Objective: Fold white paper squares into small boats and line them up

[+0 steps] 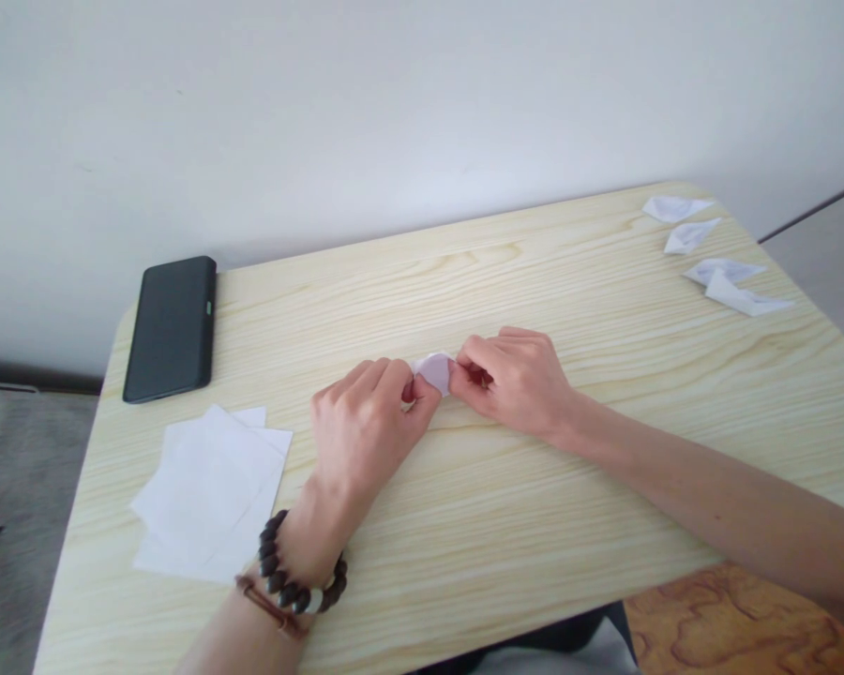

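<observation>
A small folded piece of white paper (434, 372) is held between my two hands over the middle of the table. My left hand (369, 412), with a dark bead bracelet at the wrist, pinches its left end between thumb and fingers. On the other side, my right hand (512, 380) grips the right end in a pinch. The fingers cover both ends of the paper, so its full shape is hidden.
Loose white paper sheets (207, 497) lie overlapping at the left. Behind them rests a black rectangular device (170, 328). Several folded paper boats (687, 236) sit at the far right corner. A white wall (422, 112) borders the wooden table (464, 553).
</observation>
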### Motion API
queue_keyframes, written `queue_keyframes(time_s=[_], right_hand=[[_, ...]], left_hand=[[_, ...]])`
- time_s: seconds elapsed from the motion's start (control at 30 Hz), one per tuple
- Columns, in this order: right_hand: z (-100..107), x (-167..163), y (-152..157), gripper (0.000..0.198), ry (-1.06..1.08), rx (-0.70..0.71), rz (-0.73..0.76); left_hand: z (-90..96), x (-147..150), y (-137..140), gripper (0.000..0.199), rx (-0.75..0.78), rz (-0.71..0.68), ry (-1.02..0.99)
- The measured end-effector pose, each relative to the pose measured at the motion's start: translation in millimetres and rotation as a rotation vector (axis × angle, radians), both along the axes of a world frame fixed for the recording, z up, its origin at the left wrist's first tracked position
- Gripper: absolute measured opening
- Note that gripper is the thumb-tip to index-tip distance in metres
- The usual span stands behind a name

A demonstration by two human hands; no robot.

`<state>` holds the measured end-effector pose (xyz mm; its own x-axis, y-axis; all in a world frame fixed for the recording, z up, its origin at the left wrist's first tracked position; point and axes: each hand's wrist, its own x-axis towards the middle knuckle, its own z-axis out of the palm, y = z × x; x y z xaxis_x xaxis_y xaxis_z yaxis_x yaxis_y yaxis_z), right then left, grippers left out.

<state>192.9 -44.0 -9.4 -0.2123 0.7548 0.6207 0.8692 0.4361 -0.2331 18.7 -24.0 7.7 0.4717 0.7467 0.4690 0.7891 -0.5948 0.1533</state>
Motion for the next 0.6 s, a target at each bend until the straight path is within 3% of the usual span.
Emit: queue_keyframes(time_s=[0.13, 0.37, 0.6], right_hand=[[1.1, 0.4, -0.2, 0.021, 0.039, 0.033, -0.005], [0.9, 1.9, -1.1, 0.016, 0.062, 0.049, 0.055], [1.5, 3.2, -1.9, 0.012, 0.098, -0.011, 0.029]], left_hand=[[2.3, 0.2, -0.3, 0.024, 0.008, 0.014, 0.011], [2.6, 1.7, -0.9, 0.022, -0.159, 0.077, 0.07], [0.1, -0.4, 0.5, 0.023, -0.15, 0.044, 0.047]])
